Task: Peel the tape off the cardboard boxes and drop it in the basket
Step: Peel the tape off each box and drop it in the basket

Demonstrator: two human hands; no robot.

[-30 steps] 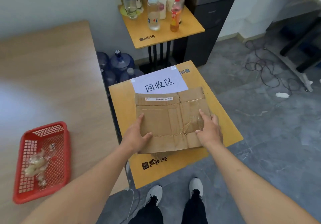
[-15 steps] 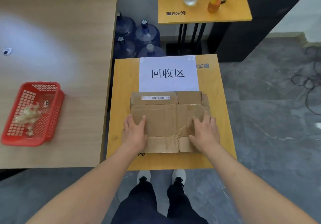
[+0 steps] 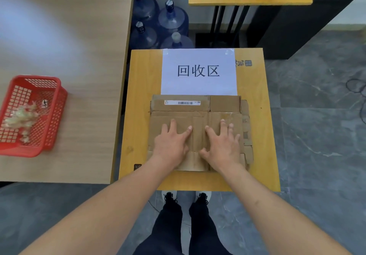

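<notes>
Both your hands slid inward: left hand, right hand pressed flat, fingers spread, on flattened cardboard box. Nothing grasped; peeled tape sat in red basket, far left.

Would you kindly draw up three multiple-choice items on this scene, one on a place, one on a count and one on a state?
1. Where does the red basket stand?
A. on the pale wooden table to the person's left
B. on the floor by the shoes
C. on the paper sign

2. How many blue water jugs show behind the yellow table?
A. one
B. four
C. seven

3. How do the two hands lie on the flattened cardboard box?
A. curled into fists
B. pinching a strip of tape
C. flat with fingers spread

Answers: 1 A, the basket sits on the pale table left of the yellow one. 2 B, four capped jugs stand there. 3 C, the left hand and right hand press palm down, holding nothing.
</notes>
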